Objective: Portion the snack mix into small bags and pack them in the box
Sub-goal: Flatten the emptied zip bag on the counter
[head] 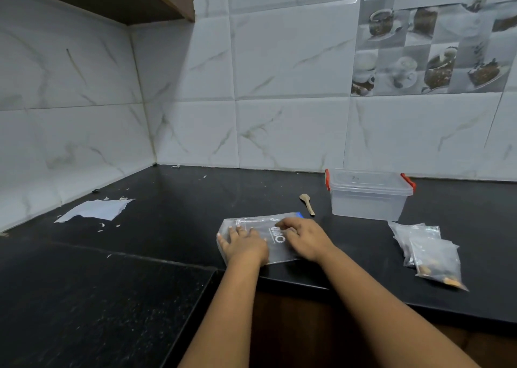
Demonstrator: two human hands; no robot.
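Clear plastic, a large printed bag [260,234] lies flat on the black desk [167,213] under both hands: the left hand [243,246] presses it with straight fingers, the right hand [303,236] rests on it, fingers loosely bent. Beyond the right grip stand a wooden spoon [307,203] and the lidded box [368,194]; to its right lie the small bags [428,253].

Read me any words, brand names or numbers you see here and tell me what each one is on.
Large clear bag under both hands: white print, partly covered by the fingers, seems to read "UMO"; uncertain.
Smaller line beside it: too small to read.
Clear box lid: a faint dark mark, too blurred to read.
Nothing else carries text.
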